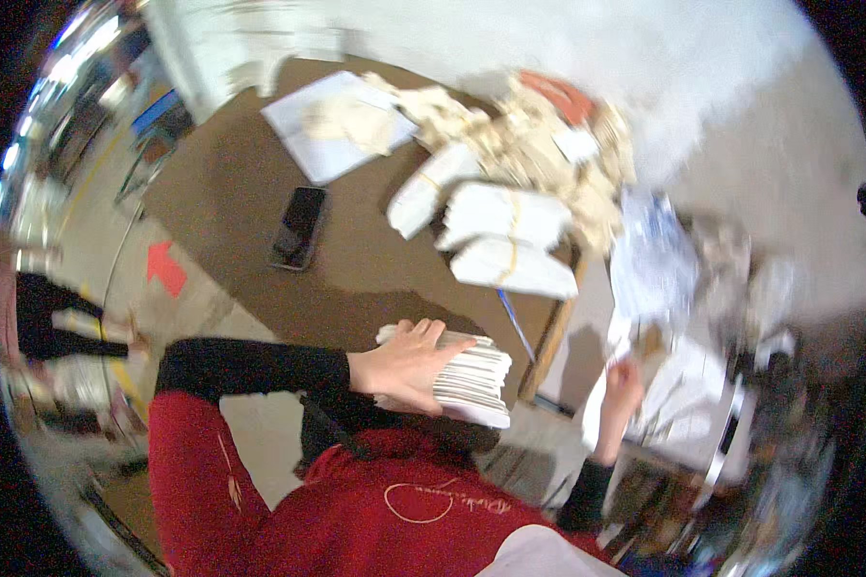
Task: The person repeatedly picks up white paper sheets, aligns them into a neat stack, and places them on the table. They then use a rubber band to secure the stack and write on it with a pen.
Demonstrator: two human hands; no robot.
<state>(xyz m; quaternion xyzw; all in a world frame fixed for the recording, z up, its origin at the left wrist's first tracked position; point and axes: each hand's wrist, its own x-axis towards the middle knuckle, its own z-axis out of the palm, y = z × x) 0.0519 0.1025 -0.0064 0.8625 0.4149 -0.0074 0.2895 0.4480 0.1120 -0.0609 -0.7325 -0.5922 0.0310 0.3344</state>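
My left hand (409,367) is wrapped over a thick stack of white folded papers (476,382), held at the near edge of the brown table, against my front. The fingers lie across the top of the stack. My right hand (623,392) is raised off the table's right side, with its fingers curled together. Whatever it may hold is too blurred to make out. Beside it lies a loose pile of white papers (688,389). Beyond the stack, several white paper bundles (505,216) tied with yellowish bands rest on the table, and a blue pen (517,325) lies nearer me.
A dark phone (299,228) lies on the brown table (231,231). Behind it is a white sheet (303,154) with cream scraps. A cream heap (471,120) with an orange piece (558,96) sits against the wall. Clear plastic bags (654,252) stand at right. Another person (58,317) is at far left.
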